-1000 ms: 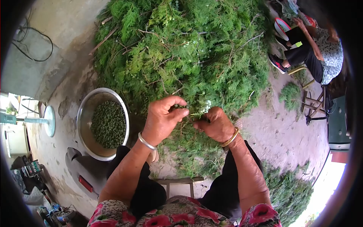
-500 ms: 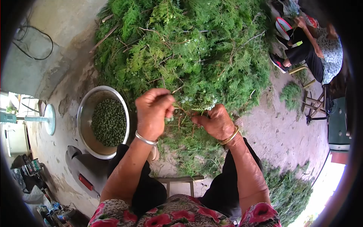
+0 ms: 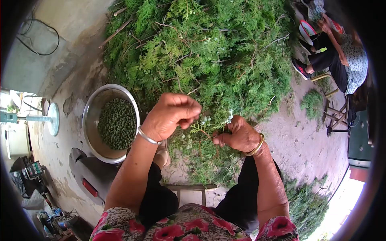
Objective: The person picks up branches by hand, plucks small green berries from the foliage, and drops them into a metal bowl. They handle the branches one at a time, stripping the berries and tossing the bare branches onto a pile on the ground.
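My right hand (image 3: 241, 137), with a gold bangle, is closed around a green conifer sprig (image 3: 200, 129). Its scaly tip pokes out to the left, with pale green cones near the fingers. Just above and left of that tip is my left hand (image 3: 171, 116), which wears a silver bangle. Its thumb and fingers are pinched together, and whatever they grip is hidden. Left of it, a metal basin (image 3: 90, 130) stands on the floor, partly filled with small green cones (image 3: 116, 123). Beyond both hands rises a big heap of conifer branches (image 3: 201, 60).
More cut greenery (image 3: 309, 205) lies at the lower right. A person (image 3: 341, 60) sits at the upper right with a red-rimmed bowl (image 3: 306, 32). A wooden stool (image 3: 335, 116) stands below them. A fan (image 3: 53, 119) is at the left, and a grey seat-like object (image 3: 86, 174) lies below the basin.
My left hand has moved right, closer to the sprig; the green cone seen at its fingertips before is out of sight. My right hand keeps its hold, and the view has shifted slightly.
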Tool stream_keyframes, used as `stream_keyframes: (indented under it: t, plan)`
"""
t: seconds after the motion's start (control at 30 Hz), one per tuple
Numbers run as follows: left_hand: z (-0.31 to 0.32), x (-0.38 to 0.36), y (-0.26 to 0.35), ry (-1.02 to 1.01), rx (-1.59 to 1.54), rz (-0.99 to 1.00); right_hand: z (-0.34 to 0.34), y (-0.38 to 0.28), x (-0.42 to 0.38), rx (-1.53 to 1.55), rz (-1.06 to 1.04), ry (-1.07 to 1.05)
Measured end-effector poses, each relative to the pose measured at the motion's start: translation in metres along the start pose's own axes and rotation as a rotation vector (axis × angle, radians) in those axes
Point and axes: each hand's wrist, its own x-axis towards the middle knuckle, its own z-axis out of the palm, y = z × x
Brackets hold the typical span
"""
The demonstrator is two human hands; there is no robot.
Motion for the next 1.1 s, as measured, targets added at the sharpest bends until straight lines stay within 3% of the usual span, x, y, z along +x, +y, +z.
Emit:
stream_keyframes:
  t: [0.23, 0.4, 0.47, 0.6, 0.67, 0.87, 0.97, 1.1]
  plan:
    - [0.010, -0.006, -0.003, -0.220, 0.271, -0.104, -0.004, -0.011, -0.001, 0.028, 0.026, -0.120]
    - [0.014, -0.005, -0.007, -0.206, 0.187, -0.040, -0.007, -0.020, -0.003, -0.086, 0.091, -0.162]
    - [0.014, -0.005, -0.006, -0.124, 0.332, -0.042, -0.006, -0.014, -0.002, -0.064, 0.082, -0.158]
    - [0.020, -0.007, -0.006, -0.204, 0.371, -0.007, -0.007, -0.018, -0.002, -0.101, 0.089, -0.160]
    - [0.015, -0.002, -0.019, -0.104, 0.383, -0.010, -0.003, -0.011, 0.000, -0.074, 0.080, -0.154]
    - [0.007, -0.007, -0.007, -0.054, 0.525, -0.031, -0.002, -0.007, -0.001, -0.038, 0.074, -0.131]
    - [0.005, -0.008, 0.004, 0.060, 0.241, 0.018, -0.008, -0.016, -0.003, -0.174, 0.145, -0.122]
    - [0.013, -0.010, 0.002, 0.056, 0.021, -0.054, -0.001, -0.006, 0.000, -0.108, 0.108, -0.173]
